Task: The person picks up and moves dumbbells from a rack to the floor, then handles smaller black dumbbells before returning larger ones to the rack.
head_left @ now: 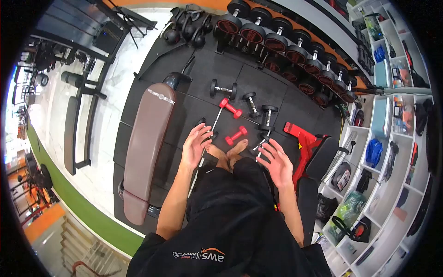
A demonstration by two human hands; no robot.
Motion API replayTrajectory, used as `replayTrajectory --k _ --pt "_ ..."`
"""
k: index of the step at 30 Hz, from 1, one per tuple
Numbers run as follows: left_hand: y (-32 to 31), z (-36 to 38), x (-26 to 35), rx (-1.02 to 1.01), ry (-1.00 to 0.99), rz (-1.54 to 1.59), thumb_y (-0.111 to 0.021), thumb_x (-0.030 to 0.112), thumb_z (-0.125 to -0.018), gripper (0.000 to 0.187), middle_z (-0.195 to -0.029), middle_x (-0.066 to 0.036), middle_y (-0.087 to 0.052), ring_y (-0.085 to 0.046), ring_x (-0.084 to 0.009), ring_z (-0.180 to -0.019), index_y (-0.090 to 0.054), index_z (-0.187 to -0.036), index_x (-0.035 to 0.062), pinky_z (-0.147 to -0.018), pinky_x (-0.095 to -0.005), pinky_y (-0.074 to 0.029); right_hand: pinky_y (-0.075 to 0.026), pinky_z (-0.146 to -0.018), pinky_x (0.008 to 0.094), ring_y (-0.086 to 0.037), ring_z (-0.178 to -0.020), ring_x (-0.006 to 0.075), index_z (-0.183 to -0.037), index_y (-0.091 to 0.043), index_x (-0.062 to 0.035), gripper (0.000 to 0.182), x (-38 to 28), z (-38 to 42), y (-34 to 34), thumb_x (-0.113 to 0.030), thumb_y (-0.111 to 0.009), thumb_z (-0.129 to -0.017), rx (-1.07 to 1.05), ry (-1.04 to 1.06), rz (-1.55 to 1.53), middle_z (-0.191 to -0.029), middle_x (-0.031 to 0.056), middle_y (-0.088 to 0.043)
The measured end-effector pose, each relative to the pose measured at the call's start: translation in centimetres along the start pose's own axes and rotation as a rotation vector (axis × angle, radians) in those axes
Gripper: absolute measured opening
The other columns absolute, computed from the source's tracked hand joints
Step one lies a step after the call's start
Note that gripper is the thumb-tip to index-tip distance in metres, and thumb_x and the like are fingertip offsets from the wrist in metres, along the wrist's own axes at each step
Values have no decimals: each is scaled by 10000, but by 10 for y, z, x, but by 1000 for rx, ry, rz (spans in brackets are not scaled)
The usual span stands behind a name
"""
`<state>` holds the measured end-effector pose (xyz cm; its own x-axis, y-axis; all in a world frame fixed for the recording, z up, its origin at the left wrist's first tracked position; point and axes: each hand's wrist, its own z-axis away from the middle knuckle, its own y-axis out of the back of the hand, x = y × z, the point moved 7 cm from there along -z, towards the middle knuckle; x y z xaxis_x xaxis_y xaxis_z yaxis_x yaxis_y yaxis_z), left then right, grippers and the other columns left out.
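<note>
My left hand (196, 144) is raised in front of my body, fingers apart and holding nothing. Across from it, my right hand (276, 161) is also spread and bare. Between and beyond them, on the black mat, lie a red dumbbell (236, 135) near my feet and another red dumbbell (230, 108) farther off. Black dumbbells with silver handles lie around these: one at the back (224, 89), one in the middle (252, 104) and one to the right (268, 118). Partly hidden by my right hand is another black dumbbell (260, 142).
A brown padded bench (150, 138) stands on the left. A red-framed bench (304, 147) is close on the right. Racked dumbbells (277, 41) line the back, beside several kettlebells (188, 30). White cubby shelves (364, 184) hold bags and shoes along the right.
</note>
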<state>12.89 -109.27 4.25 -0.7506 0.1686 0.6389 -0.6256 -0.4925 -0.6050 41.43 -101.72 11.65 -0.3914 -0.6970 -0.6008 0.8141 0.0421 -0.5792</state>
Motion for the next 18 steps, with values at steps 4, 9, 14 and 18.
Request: replayTrajectory --k 4,9,14,18 --pt "-16 -5 6 21 -1 -42 -552 397 -942 608 -1411 -169 -510 -513 -276 -1260 -426 -1430 59 -1023 -416 -420 -429 -1057 544 -486 -1295 336 -1447 -396 -26 576 -8 -3 5 -308 -513 -959 -44 10 -72 -1375 182 -513" --pt "-41 -8 0 -16 22 -91 -548 377 -951 577 -1414 -151 -509 -512 -261 -1258 -434 -1428 71 -1023 -404 -418 -433 -1050 553 -487 -1298 340 -1452 -392 -23 583 -31 -11 11 -326 -495 -964 -98 32 -88 -1393 184 -499" --pt "-62 -10 -13 -28 28 -149 -550 390 -953 590 -1428 -150 -496 -502 -267 -1266 -418 -1442 88 -1030 -414 -410 -400 -1069 590 -458 -1330 374 -1468 -372 -20 628 -43 -23 29 -361 -490 -954 -111 20 -121 -1425 206 -470" --pt "-73 -12 -21 -2 31 -84 -550 347 -967 547 -1386 -134 -535 -528 -229 -1226 -444 -1424 66 -985 -375 -438 -386 -1074 597 -438 -1348 381 -1486 -352 -33 653 -46 -30 26 -361 -495 -941 -117 -12 -137 -1463 207 -434"
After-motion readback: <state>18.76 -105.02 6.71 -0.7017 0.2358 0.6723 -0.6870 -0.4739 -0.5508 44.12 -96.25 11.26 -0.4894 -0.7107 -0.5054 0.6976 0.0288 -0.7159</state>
